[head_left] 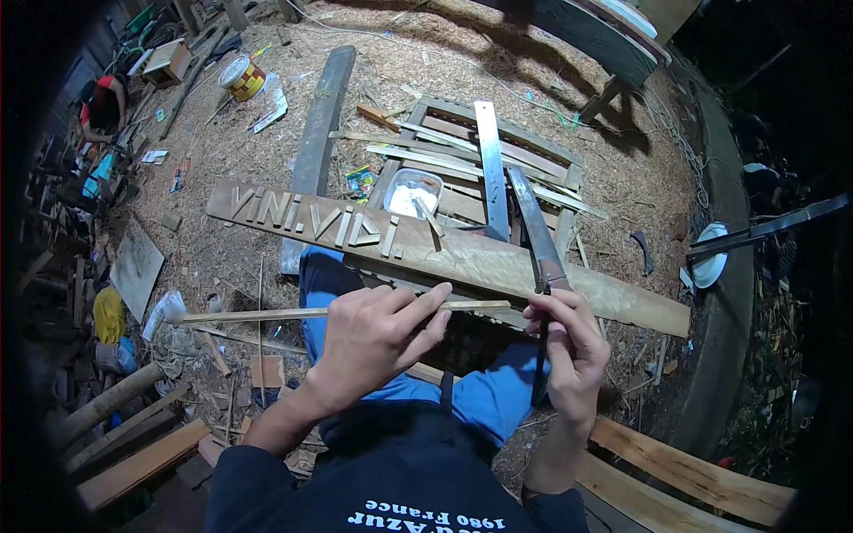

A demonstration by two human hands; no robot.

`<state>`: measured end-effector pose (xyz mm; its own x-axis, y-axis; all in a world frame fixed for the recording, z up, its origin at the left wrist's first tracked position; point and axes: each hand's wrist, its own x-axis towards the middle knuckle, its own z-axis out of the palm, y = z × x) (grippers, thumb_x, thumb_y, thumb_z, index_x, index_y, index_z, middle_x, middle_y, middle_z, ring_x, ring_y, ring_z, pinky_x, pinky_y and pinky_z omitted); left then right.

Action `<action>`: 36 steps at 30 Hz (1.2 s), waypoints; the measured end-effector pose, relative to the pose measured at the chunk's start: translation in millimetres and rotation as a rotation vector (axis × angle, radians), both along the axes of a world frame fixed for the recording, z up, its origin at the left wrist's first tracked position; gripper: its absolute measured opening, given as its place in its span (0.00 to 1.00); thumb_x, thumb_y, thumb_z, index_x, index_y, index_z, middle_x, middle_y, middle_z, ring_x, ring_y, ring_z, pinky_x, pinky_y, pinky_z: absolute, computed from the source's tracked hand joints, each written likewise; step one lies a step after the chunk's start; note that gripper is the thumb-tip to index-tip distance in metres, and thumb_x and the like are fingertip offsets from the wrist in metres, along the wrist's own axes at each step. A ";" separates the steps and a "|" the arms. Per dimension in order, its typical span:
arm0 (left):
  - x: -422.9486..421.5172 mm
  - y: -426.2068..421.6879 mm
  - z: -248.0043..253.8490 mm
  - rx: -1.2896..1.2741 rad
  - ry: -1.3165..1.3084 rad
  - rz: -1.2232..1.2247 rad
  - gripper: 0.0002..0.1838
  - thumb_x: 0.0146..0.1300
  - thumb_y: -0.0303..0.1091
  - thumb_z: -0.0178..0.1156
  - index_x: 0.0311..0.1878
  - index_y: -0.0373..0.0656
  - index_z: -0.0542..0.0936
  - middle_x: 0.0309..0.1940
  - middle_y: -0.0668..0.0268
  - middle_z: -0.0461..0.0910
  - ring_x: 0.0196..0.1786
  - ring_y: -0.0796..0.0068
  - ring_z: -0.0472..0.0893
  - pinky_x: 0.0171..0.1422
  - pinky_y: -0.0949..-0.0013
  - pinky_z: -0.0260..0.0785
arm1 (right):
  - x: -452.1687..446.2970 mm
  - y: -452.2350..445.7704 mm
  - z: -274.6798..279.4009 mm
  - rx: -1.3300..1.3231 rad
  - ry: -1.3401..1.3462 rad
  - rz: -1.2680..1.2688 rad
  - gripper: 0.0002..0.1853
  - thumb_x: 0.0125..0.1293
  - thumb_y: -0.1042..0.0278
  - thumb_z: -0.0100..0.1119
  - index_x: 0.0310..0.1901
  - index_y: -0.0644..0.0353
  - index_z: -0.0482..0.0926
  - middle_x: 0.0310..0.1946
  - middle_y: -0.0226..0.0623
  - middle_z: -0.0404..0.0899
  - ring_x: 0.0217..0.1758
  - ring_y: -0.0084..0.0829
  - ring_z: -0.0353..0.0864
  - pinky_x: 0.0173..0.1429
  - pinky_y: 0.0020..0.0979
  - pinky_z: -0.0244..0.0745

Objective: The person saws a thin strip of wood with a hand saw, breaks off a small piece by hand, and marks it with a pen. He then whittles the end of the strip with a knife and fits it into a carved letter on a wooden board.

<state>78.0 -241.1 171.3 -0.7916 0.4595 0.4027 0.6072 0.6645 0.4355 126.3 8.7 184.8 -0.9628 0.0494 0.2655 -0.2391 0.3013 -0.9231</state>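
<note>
A thin wooden strip (267, 314) is pinched by the left hand (373, 324) on the near side of a lettered board (498, 257), a long knife (530, 210) is gripped by the right hand (571, 345), and the left is best kept clear of the knife's edge.

Ground (626, 204) strewn with pale wood shavings and scraps. Sturdy wooden counter (569, 34) at top right, its shadow on shavings. Grey concrete strip (724, 351) along right side, deep darkness beyond. Pale planks (693, 466) at lower right; logs and beams (142, 462) at lower left. Middle brightly lit, edges dim.
</note>
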 end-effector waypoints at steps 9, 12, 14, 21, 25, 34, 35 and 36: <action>-7.9 -1.4 2.1 -0.002 0.011 -0.129 0.18 0.68 0.37 0.68 0.60 0.48 0.87 0.25 0.68 0.79 0.27 0.68 0.80 0.33 0.62 0.71 | -22.3 2.1 -30.6 -0.118 -0.002 0.105 0.12 0.71 0.84 0.61 0.54 0.68 0.85 0.49 0.40 0.81 0.53 0.27 0.83 0.57 0.27 0.78; -8.3 -2.8 3.9 -0.029 -0.043 -0.145 0.14 0.73 0.43 0.64 0.51 0.44 0.86 0.27 0.64 0.83 0.28 0.63 0.83 0.33 0.61 0.73 | -21.5 -5.7 -35.5 -0.276 -0.092 0.049 0.14 0.80 0.63 0.62 0.54 0.67 0.85 0.45 0.37 0.84 0.52 0.25 0.82 0.56 0.28 0.78; -10.5 -3.7 2.5 -0.002 -0.307 -0.162 0.14 0.76 0.45 0.62 0.45 0.43 0.83 0.24 0.61 0.82 0.28 0.56 0.83 0.32 0.57 0.72 | -21.5 -5.8 -33.4 -0.329 -0.223 0.078 0.17 0.82 0.59 0.58 0.52 0.68 0.86 0.43 0.33 0.83 0.49 0.23 0.80 0.54 0.27 0.75; -14.5 -3.3 4.9 0.064 -0.327 -0.226 0.15 0.78 0.46 0.59 0.40 0.44 0.79 0.23 0.58 0.81 0.28 0.51 0.83 0.31 0.53 0.70 | -27.3 -18.8 -19.0 -0.314 -0.202 0.189 0.14 0.82 0.66 0.54 0.46 0.66 0.87 0.43 0.33 0.83 0.48 0.22 0.78 0.57 0.26 0.70; -14.5 -5.2 7.2 0.028 -0.295 -0.226 0.14 0.74 0.42 0.64 0.36 0.43 0.80 0.24 0.57 0.82 0.26 0.51 0.82 0.30 0.56 0.69 | -28.5 -25.7 -19.4 -0.395 -0.332 0.215 0.12 0.81 0.65 0.58 0.48 0.66 0.85 0.44 0.32 0.85 0.49 0.20 0.79 0.58 0.26 0.73; -13.3 -7.1 6.7 0.029 -0.329 -0.202 0.17 0.70 0.46 0.69 0.30 0.44 0.79 0.20 0.62 0.81 0.23 0.57 0.82 0.28 0.60 0.69 | -28.1 -34.8 -23.5 -0.520 -0.532 0.165 0.10 0.77 0.63 0.67 0.49 0.62 0.83 0.39 0.25 0.83 0.41 0.14 0.78 0.46 0.21 0.74; -13.8 -7.0 5.9 0.023 -0.309 -0.203 0.18 0.69 0.46 0.70 0.30 0.44 0.79 0.20 0.63 0.81 0.23 0.58 0.82 0.28 0.61 0.69 | -27.4 -37.9 -24.3 -0.543 -0.506 0.158 0.11 0.77 0.63 0.67 0.49 0.62 0.83 0.39 0.25 0.83 0.40 0.14 0.78 0.44 0.20 0.74; -14.2 -7.2 5.2 0.023 -0.310 -0.203 0.18 0.69 0.46 0.70 0.30 0.44 0.79 0.20 0.63 0.81 0.23 0.58 0.82 0.28 0.61 0.69 | -26.7 -39.6 -24.9 -0.567 -0.480 0.151 0.11 0.77 0.62 0.67 0.49 0.62 0.83 0.38 0.25 0.83 0.39 0.14 0.78 0.43 0.20 0.74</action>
